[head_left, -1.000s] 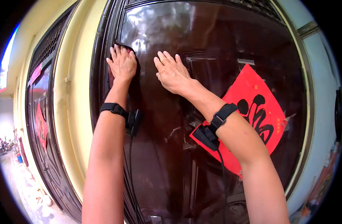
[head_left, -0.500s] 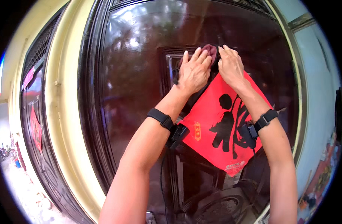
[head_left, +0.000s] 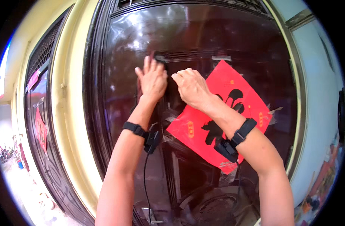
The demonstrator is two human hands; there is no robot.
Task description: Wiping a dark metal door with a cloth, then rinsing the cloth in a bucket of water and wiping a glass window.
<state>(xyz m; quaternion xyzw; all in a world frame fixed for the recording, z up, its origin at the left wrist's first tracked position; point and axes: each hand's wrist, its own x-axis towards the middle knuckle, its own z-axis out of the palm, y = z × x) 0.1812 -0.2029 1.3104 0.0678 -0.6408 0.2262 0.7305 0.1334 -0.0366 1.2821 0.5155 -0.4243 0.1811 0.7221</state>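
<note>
My left hand lies against the dark brown door, fingers stretched out. Under it is a maroon cloth, mostly hidden; a strip shows beside the palm and a bit above the fingertips. To its right, my right hand is closed, knuckles up. Whatever its fingers hold, if anything, is hidden. A red diamond-shaped paper with black brush writing hangs on the door, partly behind my right hand and forearm. Clear tape shows at its top corner.
Black straps with small dark devices sit on both wrists, and a black cable hangs from the left one. A yellow door frame runs down the left. Beyond it stands another dark door with red paper. A pale blue wall is at the right.
Both hands have moved left and slightly down across the door. The cloth went along with my left hand. My right hand has curled closed, and the red paper's top corner is uncovered.
</note>
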